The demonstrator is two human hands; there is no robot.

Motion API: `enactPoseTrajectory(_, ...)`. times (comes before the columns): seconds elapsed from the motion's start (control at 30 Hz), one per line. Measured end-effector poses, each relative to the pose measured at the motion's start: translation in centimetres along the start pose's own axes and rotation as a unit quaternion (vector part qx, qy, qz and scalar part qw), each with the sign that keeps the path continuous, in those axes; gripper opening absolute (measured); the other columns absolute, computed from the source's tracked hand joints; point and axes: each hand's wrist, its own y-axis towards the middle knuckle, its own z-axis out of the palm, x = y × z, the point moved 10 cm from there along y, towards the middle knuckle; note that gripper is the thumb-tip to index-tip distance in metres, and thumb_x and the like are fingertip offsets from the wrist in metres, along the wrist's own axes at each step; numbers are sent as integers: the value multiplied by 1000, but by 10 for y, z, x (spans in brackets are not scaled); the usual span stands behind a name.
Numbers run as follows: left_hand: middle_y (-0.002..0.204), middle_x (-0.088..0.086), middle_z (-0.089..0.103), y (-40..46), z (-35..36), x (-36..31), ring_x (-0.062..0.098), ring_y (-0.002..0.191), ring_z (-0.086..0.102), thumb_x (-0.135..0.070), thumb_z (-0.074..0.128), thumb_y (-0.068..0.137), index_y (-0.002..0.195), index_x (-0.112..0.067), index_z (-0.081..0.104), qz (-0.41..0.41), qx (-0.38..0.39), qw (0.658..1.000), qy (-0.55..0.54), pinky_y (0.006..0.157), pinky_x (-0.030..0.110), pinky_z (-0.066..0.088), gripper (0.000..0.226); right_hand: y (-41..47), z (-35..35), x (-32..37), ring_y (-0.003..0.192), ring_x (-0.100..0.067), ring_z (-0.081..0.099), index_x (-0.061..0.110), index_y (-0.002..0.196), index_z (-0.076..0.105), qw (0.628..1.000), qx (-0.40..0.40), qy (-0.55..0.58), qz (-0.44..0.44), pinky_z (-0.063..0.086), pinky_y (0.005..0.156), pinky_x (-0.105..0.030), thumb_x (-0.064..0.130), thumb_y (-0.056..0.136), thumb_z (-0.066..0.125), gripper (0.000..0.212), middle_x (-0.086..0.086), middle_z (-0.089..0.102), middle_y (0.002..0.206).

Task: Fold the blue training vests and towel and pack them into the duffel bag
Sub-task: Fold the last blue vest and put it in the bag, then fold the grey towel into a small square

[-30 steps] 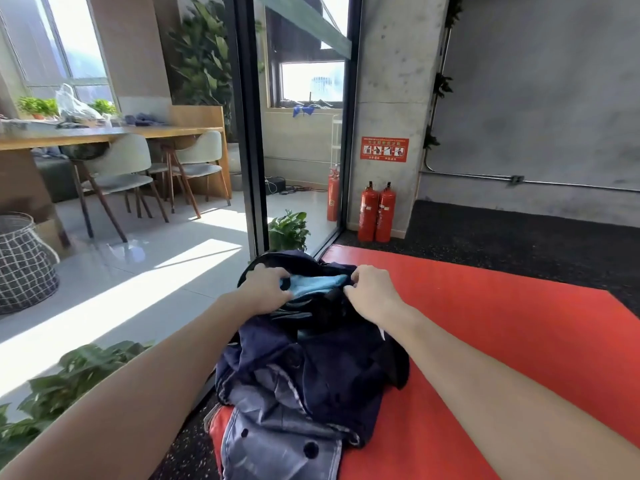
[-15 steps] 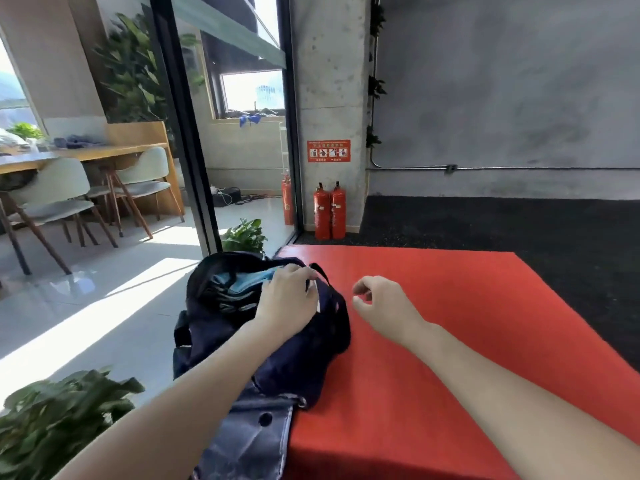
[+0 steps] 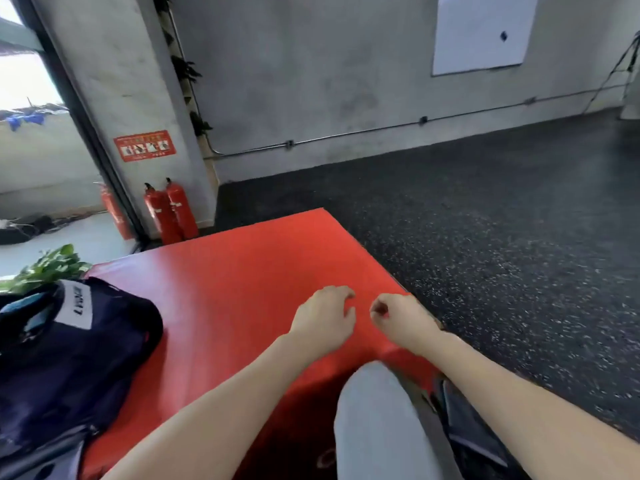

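since the earlier frames both hands have come off the bag and the view has swung right, so the duffel bag now sits at the far left edge rather than in the middle.

starting on the left, the dark navy bag rests on the red mat, slumped and full-looking, its white label facing up. a strip of light blue cloth shows at its mouth, probably one of the vests or the towel already tucked inside, which would explain why nobody is holding it any more. whether the mouth is zipped i cannot tell. a green plant pokes up just behind it.

toward the middle, the left hand hovers over bare mat with fingers loosely curled, gripping nothing. just beside it, the right hand is curled tighter, fingertips near the thumb, yet nothing shows between them. they hang close together, apart from the bag, perhaps reaching for the next piece, though no loose vest or towel is visible here. below them a knee in pale grey trousers rises from the bottom edge. right of the mat lies dark speckled floor.
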Motion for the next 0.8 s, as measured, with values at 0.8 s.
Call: enactPoseTrajectory(0.8, 121, 13, 67, 17, 442, -86, 32, 115, 61, -21, 63, 91, 121, -16, 65, -58, 392, 918, 3, 95, 35, 50, 31, -97, 202, -446, 109, -36, 61, 12, 113, 55, 932, 209, 37, 295, 50, 86, -39, 25, 90, 55, 26, -15, 60, 116)
